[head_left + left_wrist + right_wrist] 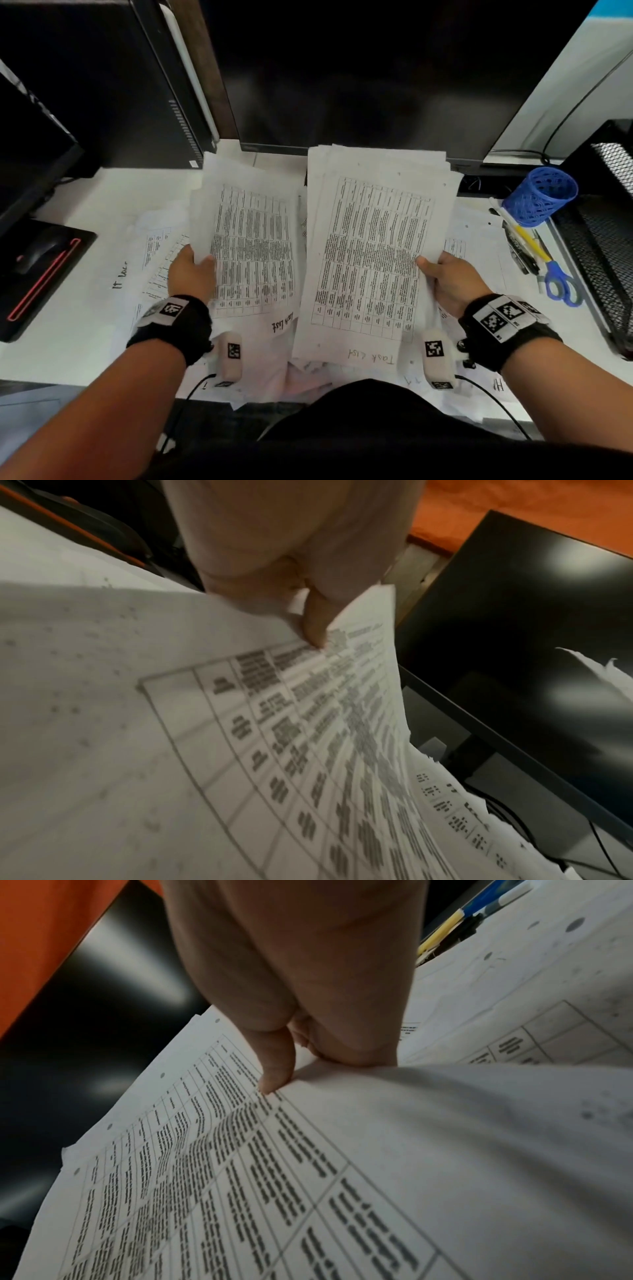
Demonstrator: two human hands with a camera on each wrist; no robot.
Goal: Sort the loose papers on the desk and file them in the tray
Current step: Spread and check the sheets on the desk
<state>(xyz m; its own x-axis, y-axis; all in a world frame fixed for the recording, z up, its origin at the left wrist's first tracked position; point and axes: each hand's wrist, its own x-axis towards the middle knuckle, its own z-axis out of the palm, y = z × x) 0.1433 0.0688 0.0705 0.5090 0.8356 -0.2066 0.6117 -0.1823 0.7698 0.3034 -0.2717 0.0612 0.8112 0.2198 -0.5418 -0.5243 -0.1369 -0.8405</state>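
My left hand [193, 270] pinches the left edge of a small sheaf of printed table sheets [253, 246], thumb on top; the left wrist view shows the thumb [313, 620] pressing that sheaf [308, 737]. My right hand [445, 277] grips the right edge of a thicker stack of printed sheets [370, 253] marked "Task List", and in the right wrist view the thumb [276, 1066] lies on the stack [240, 1177]. Both bundles are lifted above the desk, side by side. More loose papers [154, 253] lie flat underneath. A black mesh tray [603, 246] stands at the right edge.
A blue mesh pen cup [539, 197] lies tipped beside pens [524, 240] and blue scissors [561, 284] at the right. A dark monitor [359, 85] stands behind the papers. A computer tower [113, 85] is at back left, a mouse [36, 257] on its pad at left.
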